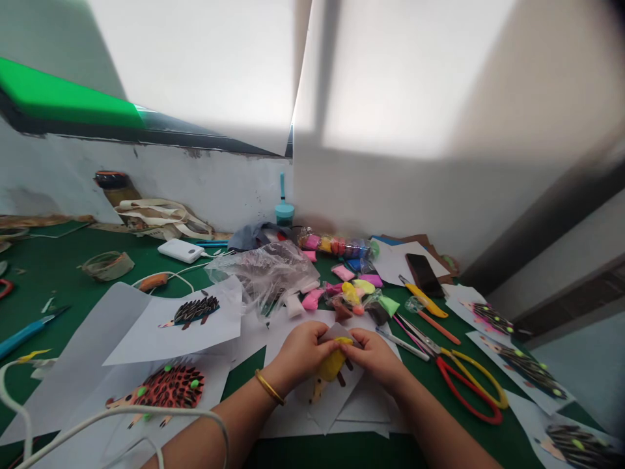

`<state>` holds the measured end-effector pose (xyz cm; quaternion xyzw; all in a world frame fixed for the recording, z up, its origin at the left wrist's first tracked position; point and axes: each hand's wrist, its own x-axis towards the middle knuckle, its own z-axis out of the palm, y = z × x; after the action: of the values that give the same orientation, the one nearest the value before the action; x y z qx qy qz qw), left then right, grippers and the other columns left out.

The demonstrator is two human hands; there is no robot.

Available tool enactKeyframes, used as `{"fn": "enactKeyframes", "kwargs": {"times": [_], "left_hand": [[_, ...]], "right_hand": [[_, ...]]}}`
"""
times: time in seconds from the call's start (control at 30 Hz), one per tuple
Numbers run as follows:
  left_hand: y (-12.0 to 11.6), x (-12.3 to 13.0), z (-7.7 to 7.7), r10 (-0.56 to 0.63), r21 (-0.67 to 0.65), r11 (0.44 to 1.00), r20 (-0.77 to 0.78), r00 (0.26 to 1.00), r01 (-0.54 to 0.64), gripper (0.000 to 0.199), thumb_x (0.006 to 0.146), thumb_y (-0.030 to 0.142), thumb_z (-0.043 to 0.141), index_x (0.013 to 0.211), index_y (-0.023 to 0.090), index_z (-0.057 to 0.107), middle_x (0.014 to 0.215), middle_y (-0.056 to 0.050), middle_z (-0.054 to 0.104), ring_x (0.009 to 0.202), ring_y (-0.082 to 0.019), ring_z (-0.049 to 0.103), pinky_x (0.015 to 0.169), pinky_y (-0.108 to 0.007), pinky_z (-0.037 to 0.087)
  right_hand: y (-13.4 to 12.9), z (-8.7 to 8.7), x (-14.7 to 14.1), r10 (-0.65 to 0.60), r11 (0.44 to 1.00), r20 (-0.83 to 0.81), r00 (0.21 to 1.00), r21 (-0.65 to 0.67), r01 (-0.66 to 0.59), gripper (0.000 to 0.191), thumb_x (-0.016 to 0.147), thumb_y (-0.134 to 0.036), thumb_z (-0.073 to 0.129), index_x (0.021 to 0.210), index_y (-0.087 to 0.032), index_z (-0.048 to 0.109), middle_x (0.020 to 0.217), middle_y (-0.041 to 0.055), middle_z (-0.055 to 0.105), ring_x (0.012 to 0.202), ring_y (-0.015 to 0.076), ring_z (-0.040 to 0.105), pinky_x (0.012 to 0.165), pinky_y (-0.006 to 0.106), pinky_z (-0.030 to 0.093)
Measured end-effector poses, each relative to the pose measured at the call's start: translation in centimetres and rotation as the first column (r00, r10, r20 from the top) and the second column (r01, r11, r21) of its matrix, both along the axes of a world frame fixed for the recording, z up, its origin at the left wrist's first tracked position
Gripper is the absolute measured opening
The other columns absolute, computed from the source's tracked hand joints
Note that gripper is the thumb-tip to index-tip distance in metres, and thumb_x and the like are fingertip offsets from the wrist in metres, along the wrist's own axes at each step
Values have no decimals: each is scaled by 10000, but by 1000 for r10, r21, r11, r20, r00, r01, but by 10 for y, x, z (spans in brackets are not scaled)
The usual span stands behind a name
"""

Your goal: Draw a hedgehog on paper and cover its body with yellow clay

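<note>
Both hands grip a small sheet of white paper [336, 394] that carries a yellow clay hedgehog [332, 366] with brown legs and a paler head. My left hand [303, 352], a gold bangle at its wrist, is closed on the sheet's left side, thumb against the yellow clay. On the opposite side my right hand [375, 355] is closed too, its thumb at the clay's upper edge. Fingers behind the paper are hidden. More white sheets [361, 412] lie beneath. Just beyond the hands are several small bags of coloured clay [312, 298].
Red and yellow scissors [471, 384], a white pen [403, 344] and a yellow cutter [424, 297] lie right. Leftward are a black hedgehog picture [195, 311], a red one [166, 389] and a white cable [146, 410]. A crumpled plastic bag [263, 270] sits behind.
</note>
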<state>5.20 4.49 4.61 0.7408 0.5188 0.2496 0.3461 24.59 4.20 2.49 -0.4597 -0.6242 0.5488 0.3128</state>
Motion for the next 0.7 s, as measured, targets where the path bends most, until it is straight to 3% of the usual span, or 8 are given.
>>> {"fn": "enactKeyframes", "kwargs": {"times": [0.17, 0.4, 0.7], "left_hand": [[-1, -3, 3, -16, -59, 998, 12, 1000, 16, 410, 707, 556, 708, 697, 178, 549, 713, 24, 518, 655, -140, 445, 545, -268, 228], [2, -3, -5, -20, -112, 993, 87, 996, 29, 281, 818, 387, 580, 655, 181, 480, 649, 40, 447, 600, -118, 396, 524, -267, 236], [2, -1, -7, -21, -131, 991, 122, 992, 37, 318, 808, 396, 588, 640, 185, 419, 627, 52, 391, 579, -104, 379, 501, -245, 245]], "right_hand": [[1, -2, 3, -12, 999, -51, 999, -34, 10, 344, 783, -501, 687, 829, -162, 648, 697, 3, 612, 621, 150, 544, 571, 246, 406], [1, 0, 2, -23, 997, -77, 997, -70, 18, 382, 750, -534, 711, 871, -174, 672, 691, -6, 597, 601, 139, 506, 549, 239, 375], [0, 0, 2, -35, 994, -121, 992, -109, 22, 430, 730, -592, 707, 804, -173, 646, 624, -15, 564, 558, 129, 482, 521, 238, 348]]}}
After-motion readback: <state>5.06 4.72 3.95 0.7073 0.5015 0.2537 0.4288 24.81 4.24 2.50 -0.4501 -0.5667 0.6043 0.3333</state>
